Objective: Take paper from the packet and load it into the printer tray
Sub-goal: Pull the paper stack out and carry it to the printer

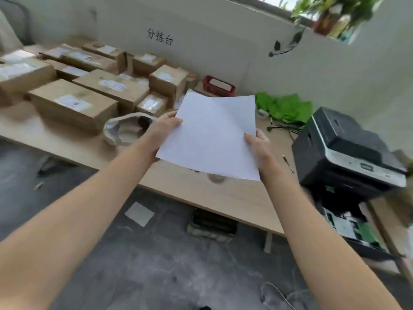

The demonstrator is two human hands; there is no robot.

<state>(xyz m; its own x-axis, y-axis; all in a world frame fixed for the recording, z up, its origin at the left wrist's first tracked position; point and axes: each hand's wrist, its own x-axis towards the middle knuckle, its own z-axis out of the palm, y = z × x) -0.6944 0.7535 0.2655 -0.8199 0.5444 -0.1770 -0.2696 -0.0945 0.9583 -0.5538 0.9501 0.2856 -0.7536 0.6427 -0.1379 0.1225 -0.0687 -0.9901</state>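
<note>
Above the table [178, 189] edge, I have the paper [212, 135] up in the air, clear of everything, a thin sheaf pinched from both sides. My left hand [164, 128] grips the left edge with the thumb on top, and my right hand [259, 144] clamps the lower right edge the same way; both are closed on the sheets. The packet [127, 130] it came from seems to be the torn wrapper lying just left of my left hand, though blur makes that uncertain. The printer [344, 153] sits at the right end of the table, and its tray [357, 231] hangs pulled out below, well apart from the paper.

I judge the step in hand to be the carry across to that tray. To do it well I would keep the grip even on both sides so the sheets do not fan or droop, square the edges before lowering, and turn the sheaf to match the tray's long side. Then bring it down flat between the green guides rather than sliding it in at an angle, which could curl a corner.
</note>
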